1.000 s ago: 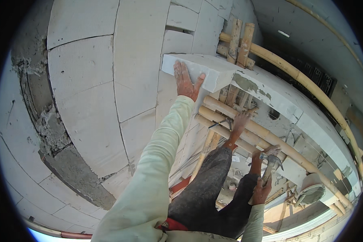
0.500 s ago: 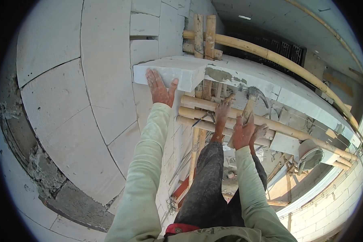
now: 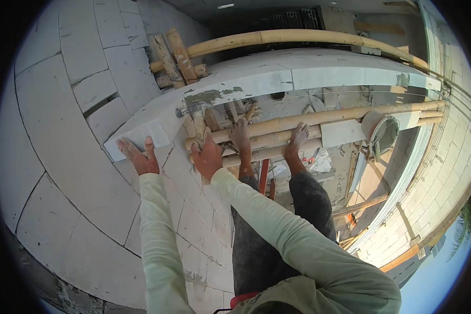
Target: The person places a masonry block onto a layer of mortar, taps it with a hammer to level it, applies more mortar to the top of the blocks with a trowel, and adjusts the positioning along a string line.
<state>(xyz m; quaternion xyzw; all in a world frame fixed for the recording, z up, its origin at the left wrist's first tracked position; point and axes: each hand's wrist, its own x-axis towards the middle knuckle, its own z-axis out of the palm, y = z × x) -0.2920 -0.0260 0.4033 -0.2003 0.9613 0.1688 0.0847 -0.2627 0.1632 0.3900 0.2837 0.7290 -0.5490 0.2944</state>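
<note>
Plainly, the white block sits toward 10 o'clock in view, the left hand spread against its end, seemingly to steady it; the right hand wraps the hammer, head toward 11 o'clock, contact with the block unclear.

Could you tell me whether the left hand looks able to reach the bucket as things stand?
Probably not: the left hand is on the white block, and the bucket is far right, beyond the right hand and both feet.
</note>
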